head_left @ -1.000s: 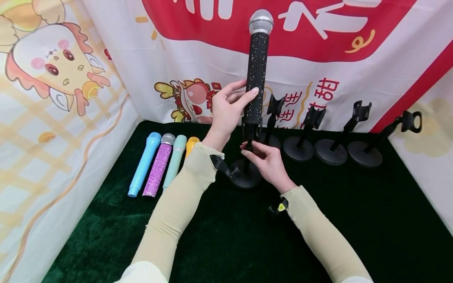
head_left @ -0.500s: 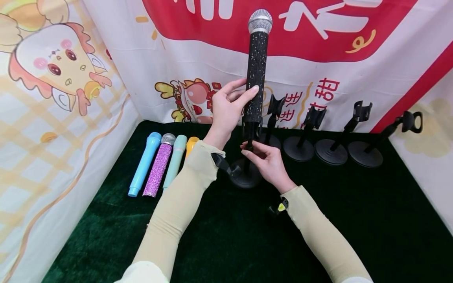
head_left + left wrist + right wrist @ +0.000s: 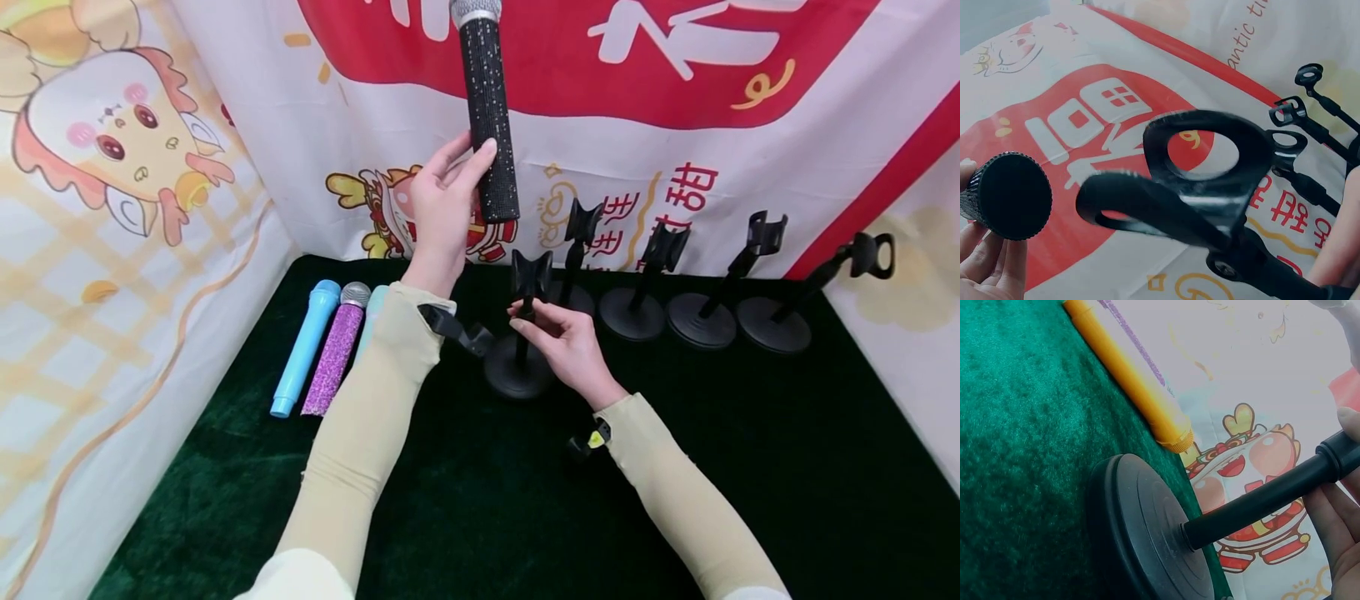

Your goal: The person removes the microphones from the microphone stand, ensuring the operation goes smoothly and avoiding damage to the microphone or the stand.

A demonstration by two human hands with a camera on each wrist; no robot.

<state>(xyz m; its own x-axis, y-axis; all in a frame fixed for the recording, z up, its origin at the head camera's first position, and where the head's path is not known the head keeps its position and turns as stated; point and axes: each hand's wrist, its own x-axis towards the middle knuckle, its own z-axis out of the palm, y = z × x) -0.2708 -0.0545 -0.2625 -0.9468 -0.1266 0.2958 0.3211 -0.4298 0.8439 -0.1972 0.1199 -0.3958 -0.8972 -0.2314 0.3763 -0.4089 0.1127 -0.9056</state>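
Note:
My left hand (image 3: 442, 208) grips a black, silver-speckled microphone (image 3: 489, 117) by its lower half; its silver head is cut off at the top of the head view. The microphone is apart from the nearest microphone stand (image 3: 519, 371), up and to the left of its clip. That black clip (image 3: 1210, 187) is bare in the left wrist view, and the microphone's flat bottom end (image 3: 1015, 195) faces the camera there. My right hand (image 3: 570, 346) pinches the stand's pole just below the clip. The pole (image 3: 1254, 503) rises from a round base (image 3: 1154, 531) in the right wrist view.
Left of my left arm lie a blue microphone (image 3: 306, 350), a purple glitter one (image 3: 336, 354) and a partly hidden mint-green one (image 3: 372, 317). A yellow microphone (image 3: 1129, 369) shows in the right wrist view. Several more black stands (image 3: 701, 321) stand along the back right of the green cloth (image 3: 480, 500).
The black microphone has come out of the stand's clip, moving up and to the left in my left hand. My right hand has stayed on the pole.

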